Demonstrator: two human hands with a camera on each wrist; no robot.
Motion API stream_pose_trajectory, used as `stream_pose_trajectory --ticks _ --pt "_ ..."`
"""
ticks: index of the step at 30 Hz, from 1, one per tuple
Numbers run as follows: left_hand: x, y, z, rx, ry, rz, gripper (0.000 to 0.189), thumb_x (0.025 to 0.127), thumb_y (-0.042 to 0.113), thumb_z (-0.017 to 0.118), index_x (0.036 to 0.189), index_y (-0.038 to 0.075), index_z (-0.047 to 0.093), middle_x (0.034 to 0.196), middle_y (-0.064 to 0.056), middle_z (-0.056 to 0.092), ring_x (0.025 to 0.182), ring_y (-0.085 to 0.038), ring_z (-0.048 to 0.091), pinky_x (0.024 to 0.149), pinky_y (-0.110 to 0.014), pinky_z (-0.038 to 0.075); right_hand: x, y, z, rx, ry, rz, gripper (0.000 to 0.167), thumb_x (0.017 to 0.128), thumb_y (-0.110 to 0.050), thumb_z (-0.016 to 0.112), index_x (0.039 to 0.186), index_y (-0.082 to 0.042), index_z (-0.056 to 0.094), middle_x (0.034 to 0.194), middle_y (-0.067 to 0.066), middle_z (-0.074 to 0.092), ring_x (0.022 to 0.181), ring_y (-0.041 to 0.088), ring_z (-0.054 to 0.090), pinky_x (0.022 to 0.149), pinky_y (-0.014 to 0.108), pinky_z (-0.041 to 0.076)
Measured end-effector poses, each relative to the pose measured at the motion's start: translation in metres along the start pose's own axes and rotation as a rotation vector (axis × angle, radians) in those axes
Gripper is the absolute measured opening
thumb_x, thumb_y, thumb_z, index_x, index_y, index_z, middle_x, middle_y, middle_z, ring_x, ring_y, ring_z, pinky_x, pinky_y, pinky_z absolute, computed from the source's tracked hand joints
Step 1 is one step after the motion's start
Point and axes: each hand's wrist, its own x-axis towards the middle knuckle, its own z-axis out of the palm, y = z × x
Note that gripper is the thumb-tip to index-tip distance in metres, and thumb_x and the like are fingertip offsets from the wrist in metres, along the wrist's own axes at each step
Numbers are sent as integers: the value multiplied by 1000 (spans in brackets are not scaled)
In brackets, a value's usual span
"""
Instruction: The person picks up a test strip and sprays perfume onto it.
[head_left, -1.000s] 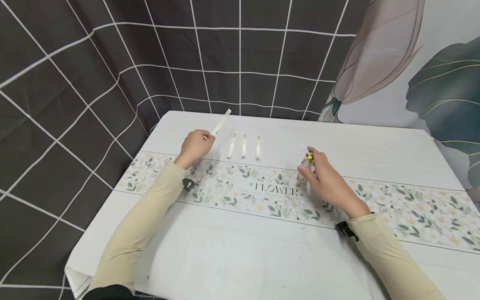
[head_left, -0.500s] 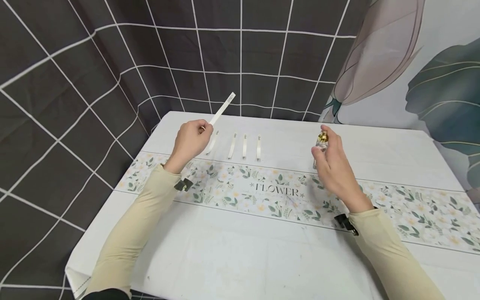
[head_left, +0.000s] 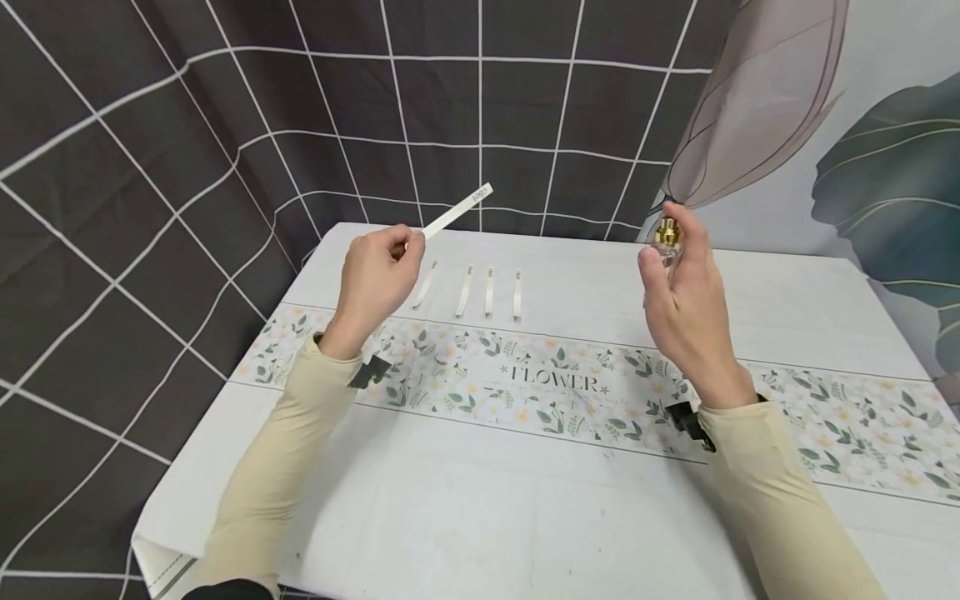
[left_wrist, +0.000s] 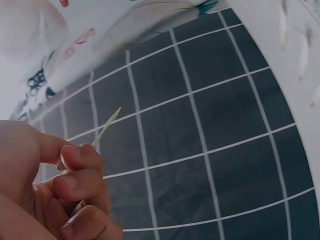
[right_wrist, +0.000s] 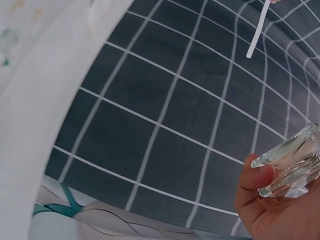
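My left hand (head_left: 378, 279) pinches a white paper perfume test strip (head_left: 459, 209) between thumb and fingertips, its printed end angled up to the right. In the left wrist view that strip (left_wrist: 107, 125) shows nearly edge-on past curled fingers. My right hand (head_left: 688, 300) grips a clear glass perfume bottle (head_left: 664, 254) with a gold spray top (head_left: 667, 231); the index finger lies at the top of it. The right wrist view shows the bottle's faceted glass base (right_wrist: 292, 160) held by the fingers. A wide gap separates bottle and strip.
Several more test strips lie on the white table, one strip (head_left: 489, 292) among them, spaced in a row near the left hand. A floral band lettered FLOWER (head_left: 555, 379) crosses the tablecloth (head_left: 480, 500). Dark gridded cloth (head_left: 450, 100) hangs behind and left.
Both hands have risen from the table. The bottle has moved up and to the right in the right hand, and the held strip has risen and tilted further right.
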Motion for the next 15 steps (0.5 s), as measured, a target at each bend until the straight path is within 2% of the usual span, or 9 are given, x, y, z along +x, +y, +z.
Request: stream_pose_trajectory --ticks 3,5,10,15 --pt "-4 8 -5 -16 26 11 30 101 18 53 77 10 69 51 -1 44 46 -19 37 47 -29 21 2 -6 -1 1 46 -55 49 105 -36 46 153 -27 37 115 26 52 95 37 49 78 51 34" --pt "-7 15 -9 -28 39 21 29 102 17 54 79 9 70 52 -3 46 46 -20 38 46 -29 21 3 -11 -2 -12 64 -82 48 105 -36 48 152 -27 39 121 25 54 94 37 49 77 52 35" --pt "-15 30 -16 -75 75 66 28 101 15 56 78 8 70 54 -4 47 47 -20 39 46 -29 22 4 -29 -3 -53 72 -99 47 105 -36 49 151 -29 41 135 21 53 86 33 46 72 49 33" --pt "-23 41 -19 -114 105 121 29 100 13 58 73 8 67 52 -2 44 45 -17 38 46 -27 23 5 -45 -1 -55 90 -112 47 104 -39 52 150 -30 42 126 21 54 80 29 45 68 45 32"
